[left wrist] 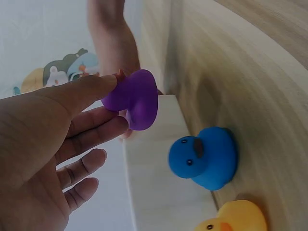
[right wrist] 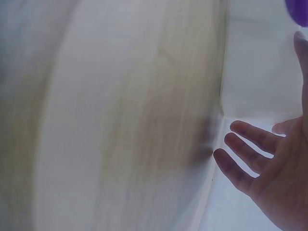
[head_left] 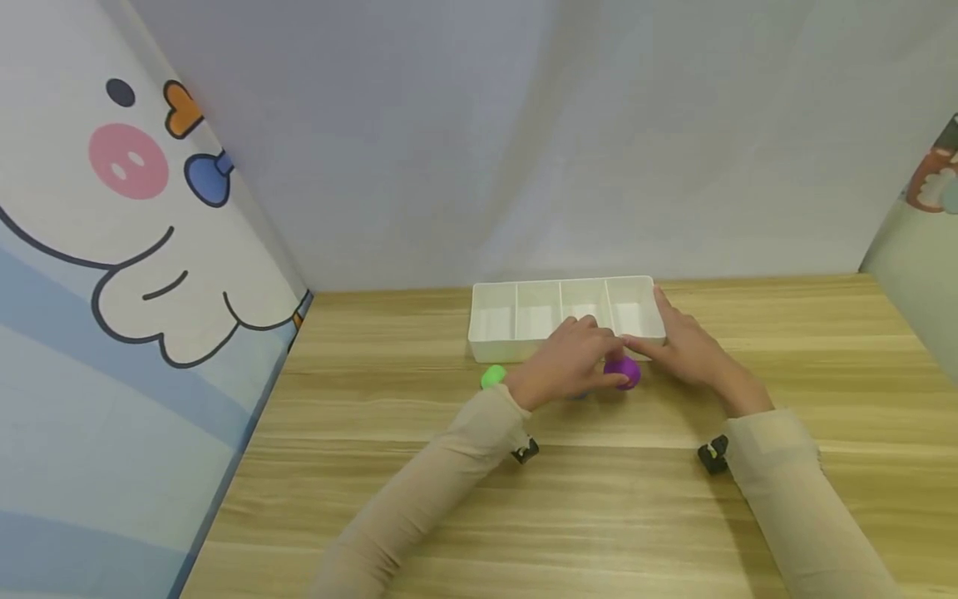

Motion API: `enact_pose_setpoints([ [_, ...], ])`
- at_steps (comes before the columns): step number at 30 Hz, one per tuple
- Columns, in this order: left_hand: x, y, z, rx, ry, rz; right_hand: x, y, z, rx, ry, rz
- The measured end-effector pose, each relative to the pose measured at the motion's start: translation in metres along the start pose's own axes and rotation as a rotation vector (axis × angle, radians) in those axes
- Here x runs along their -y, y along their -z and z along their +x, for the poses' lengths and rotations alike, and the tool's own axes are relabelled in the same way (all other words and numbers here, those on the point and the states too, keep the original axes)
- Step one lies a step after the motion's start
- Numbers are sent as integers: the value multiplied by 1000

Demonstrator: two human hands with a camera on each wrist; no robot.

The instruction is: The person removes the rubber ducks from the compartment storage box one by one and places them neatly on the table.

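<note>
A purple rubber duck (head_left: 627, 374) is pinched between the thumb and fingertips of my left hand (head_left: 572, 358), just in front of a white box with several compartments (head_left: 490, 352). In the left wrist view the duck (left wrist: 143, 103) is held above the table, the other fingers loosely bent. At the box's right end is my right hand (head_left: 692, 349), its thumb along the front rim and a finger by the end wall. The right wrist view shows that hand's fingers (right wrist: 236, 166) extended and spread. A blue duck (left wrist: 211, 159) and a yellow duck (left wrist: 245, 216) stand beside the box.
A bright green object (head_left: 494, 376), partly covered by my left wrist, sits before the box's left end. The wood-grain table (head_left: 599, 516) meets a pale cloth backdrop (head_left: 419, 166) behind the box. A cartoon-printed panel (head_left: 150, 266) borders the left side.
</note>
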State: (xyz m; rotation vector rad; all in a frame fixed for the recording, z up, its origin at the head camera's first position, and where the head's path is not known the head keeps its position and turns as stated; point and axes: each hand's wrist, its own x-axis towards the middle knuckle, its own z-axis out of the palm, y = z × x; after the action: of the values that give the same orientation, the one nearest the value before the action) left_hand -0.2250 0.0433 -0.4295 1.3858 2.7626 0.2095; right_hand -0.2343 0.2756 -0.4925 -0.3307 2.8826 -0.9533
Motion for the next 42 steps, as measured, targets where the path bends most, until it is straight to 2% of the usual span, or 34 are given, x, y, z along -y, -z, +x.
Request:
enact_pose_setpoints([
  [8,1,-17,3,16,20,31,-1,0,0,26,-47,-1],
  [19,7,-34,4,3,47,58,1,1,1,32,-55,-2],
  [25,7,-39,4,-2,47,67,1,1,2,34,-58,3],
  [42,3,-43,1,-10,50,74,-2,1,2,50,-64,3],
])
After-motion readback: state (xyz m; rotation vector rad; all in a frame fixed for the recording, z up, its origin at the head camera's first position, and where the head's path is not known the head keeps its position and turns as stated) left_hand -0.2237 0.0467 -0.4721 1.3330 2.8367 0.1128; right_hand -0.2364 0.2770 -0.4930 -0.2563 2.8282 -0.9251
